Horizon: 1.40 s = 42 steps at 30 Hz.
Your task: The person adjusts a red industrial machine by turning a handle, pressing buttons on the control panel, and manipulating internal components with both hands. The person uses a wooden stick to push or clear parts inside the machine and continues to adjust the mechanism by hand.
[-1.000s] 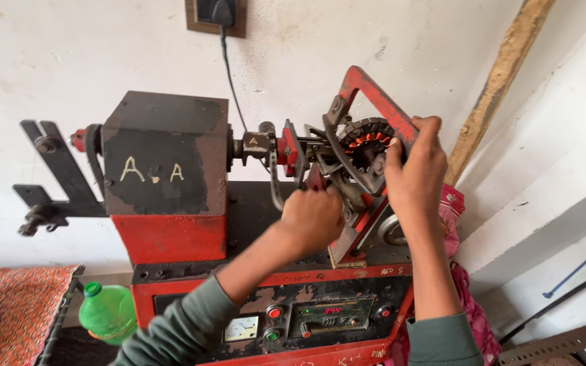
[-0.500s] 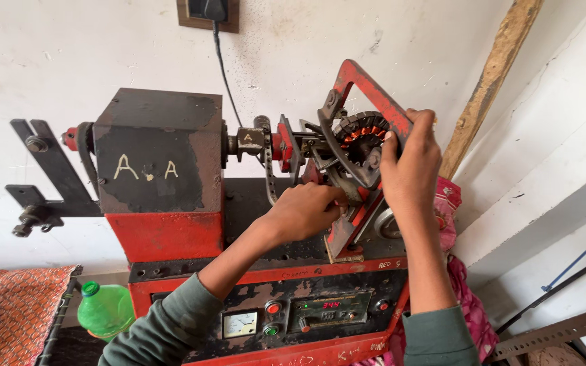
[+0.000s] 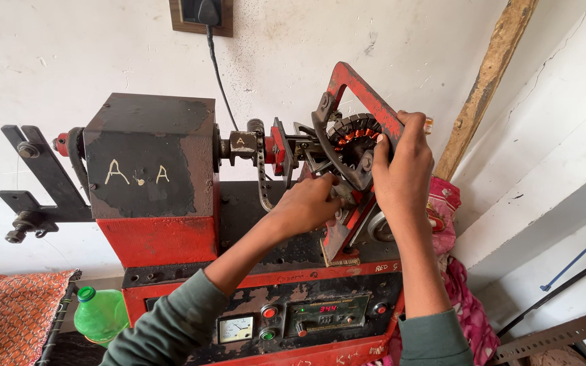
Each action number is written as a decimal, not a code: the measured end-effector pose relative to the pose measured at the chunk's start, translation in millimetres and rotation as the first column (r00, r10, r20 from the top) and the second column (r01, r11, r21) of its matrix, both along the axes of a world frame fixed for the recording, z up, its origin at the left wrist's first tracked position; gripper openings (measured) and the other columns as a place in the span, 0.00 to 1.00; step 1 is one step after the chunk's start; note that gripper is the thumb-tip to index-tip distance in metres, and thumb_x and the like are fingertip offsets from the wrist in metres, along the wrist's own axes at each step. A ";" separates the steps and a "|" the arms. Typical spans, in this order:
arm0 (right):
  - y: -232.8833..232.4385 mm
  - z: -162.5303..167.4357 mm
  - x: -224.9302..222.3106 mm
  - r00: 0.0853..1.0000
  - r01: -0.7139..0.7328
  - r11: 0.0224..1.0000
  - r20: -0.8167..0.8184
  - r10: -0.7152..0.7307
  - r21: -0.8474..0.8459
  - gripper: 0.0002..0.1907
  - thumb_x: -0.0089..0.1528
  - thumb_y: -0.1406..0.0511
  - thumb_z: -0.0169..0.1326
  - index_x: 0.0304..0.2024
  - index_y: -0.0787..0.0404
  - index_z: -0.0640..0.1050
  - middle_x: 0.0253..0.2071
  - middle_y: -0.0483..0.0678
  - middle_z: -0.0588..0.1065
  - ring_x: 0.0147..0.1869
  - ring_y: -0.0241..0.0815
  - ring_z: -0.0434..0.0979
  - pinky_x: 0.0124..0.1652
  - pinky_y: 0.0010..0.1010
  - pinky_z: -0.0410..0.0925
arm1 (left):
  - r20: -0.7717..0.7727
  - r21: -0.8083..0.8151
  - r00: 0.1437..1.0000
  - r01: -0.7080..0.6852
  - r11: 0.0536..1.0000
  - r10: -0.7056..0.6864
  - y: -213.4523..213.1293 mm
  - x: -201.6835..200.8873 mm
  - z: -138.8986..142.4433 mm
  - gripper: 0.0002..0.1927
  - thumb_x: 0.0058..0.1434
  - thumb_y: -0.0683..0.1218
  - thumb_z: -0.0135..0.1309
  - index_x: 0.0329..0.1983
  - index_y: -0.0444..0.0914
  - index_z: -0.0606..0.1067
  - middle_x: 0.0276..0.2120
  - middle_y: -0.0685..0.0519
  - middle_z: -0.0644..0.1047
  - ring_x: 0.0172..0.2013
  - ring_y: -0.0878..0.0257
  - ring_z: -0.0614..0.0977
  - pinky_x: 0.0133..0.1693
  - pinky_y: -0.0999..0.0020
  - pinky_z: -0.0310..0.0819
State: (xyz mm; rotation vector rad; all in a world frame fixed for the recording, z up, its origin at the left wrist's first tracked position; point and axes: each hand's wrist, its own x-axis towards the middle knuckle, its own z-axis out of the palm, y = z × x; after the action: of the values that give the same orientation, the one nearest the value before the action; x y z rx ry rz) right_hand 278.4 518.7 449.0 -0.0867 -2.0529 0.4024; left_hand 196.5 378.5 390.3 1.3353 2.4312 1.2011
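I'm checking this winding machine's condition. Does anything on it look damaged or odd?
Yes: the dark housing on the machine's left has paint flaking off in patches, and the red base looks worn and grimy. The left hand and right hand grip the stator; nothing is spilled.

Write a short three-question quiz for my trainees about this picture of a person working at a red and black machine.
1. True or false: the right hand rests on the red frame around the part with copper windings.
2. Where is the left hand?
A. on the green bottle
B. low beside the red frame, below the windings
C. on the wall plug
3. Fill in: the round push buttons sit on the machine's ____ panel.

Key: 1 true; 2 B; 3 front
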 end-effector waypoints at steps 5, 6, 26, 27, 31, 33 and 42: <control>-0.1 0.5 0.1 1.000 0.021 0.999 0.010 -0.022 0.028 0.14 0.68 0.75 0.50 0.53 0.72 0.63 0.55 0.71 0.72 0.56 0.66 0.79 0.47 0.49 0.73 | -0.188 0.057 0.973 -0.126 0.990 0.134 8.1 0.3 -10.7 0.13 0.60 0.41 0.46 0.46 0.35 0.76 0.24 0.45 0.81 0.33 0.48 0.85 0.42 0.54 0.78; 0.0 0.3 0.0 0.999 0.018 1.000 0.032 -0.019 0.003 0.14 0.68 0.75 0.50 0.54 0.72 0.63 0.54 0.71 0.72 0.56 0.65 0.79 0.46 0.48 0.74 | -0.190 0.070 0.972 -0.128 0.989 0.139 8.4 0.1 -12.2 0.13 0.60 0.40 0.46 0.46 0.35 0.76 0.23 0.45 0.81 0.33 0.48 0.85 0.41 0.54 0.78; 0.0 -0.8 0.5 0.999 0.009 0.997 -0.045 -0.006 0.073 0.15 0.68 0.76 0.52 0.54 0.72 0.64 0.52 0.70 0.74 0.56 0.68 0.78 0.49 0.51 0.70 | -0.466 0.052 0.882 -0.052 0.997 0.070 -11.1 14.6 -16.2 0.21 0.53 0.41 0.57 0.49 0.32 0.69 0.36 0.39 0.79 0.33 0.41 0.82 0.32 0.46 0.76; -0.3 -1.0 0.5 0.999 0.004 0.997 -0.054 0.001 0.076 0.15 0.68 0.76 0.52 0.54 0.72 0.64 0.52 0.70 0.74 0.56 0.68 0.78 0.49 0.51 0.70 | -0.514 -0.050 0.857 -0.082 0.995 0.045 -11.5 16.8 -19.1 0.25 0.51 0.40 0.58 0.52 0.31 0.67 0.38 0.38 0.78 0.32 0.43 0.83 0.31 0.49 0.76; -2.3 -0.4 1.4 1.000 0.006 1.000 -0.025 -0.005 0.031 0.15 0.68 0.76 0.52 0.54 0.73 0.64 0.50 0.69 0.74 0.54 0.66 0.79 0.47 0.51 0.69 | -0.581 -0.275 0.813 -0.165 0.947 -0.027 -8.6 23.2 -21.9 0.29 0.52 0.36 0.57 0.59 0.31 0.66 0.44 0.39 0.76 0.31 0.49 0.83 0.30 0.56 0.79; -3.3 0.9 1.8 1.000 0.001 1.000 -0.014 -0.001 0.011 0.15 0.68 0.76 0.51 0.55 0.73 0.64 0.50 0.69 0.74 0.53 0.66 0.79 0.46 0.51 0.69 | -0.592 -0.294 0.805 -0.168 0.941 -0.041 -8.0 21.9 -15.3 0.25 0.55 0.34 0.55 0.58 0.32 0.69 0.47 0.39 0.75 0.30 0.52 0.83 0.29 0.59 0.79; -2.6 -1.0 1.2 1.000 0.026 1.000 -0.001 -0.026 0.003 0.16 0.68 0.75 0.52 0.56 0.71 0.64 0.51 0.69 0.74 0.55 0.67 0.78 0.48 0.52 0.69 | -0.818 0.019 0.572 -0.092 0.996 0.068 -18.4 5.9 24.8 0.14 0.56 0.39 0.55 0.46 0.40 0.78 0.40 0.49 0.77 0.43 0.56 0.80 0.46 0.57 0.77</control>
State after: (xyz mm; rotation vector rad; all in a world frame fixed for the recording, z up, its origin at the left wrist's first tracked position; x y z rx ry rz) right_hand 279.6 516.0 448.0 -0.1119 -2.0495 0.3833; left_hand 202.4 360.1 415.1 2.1667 3.0856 0.5688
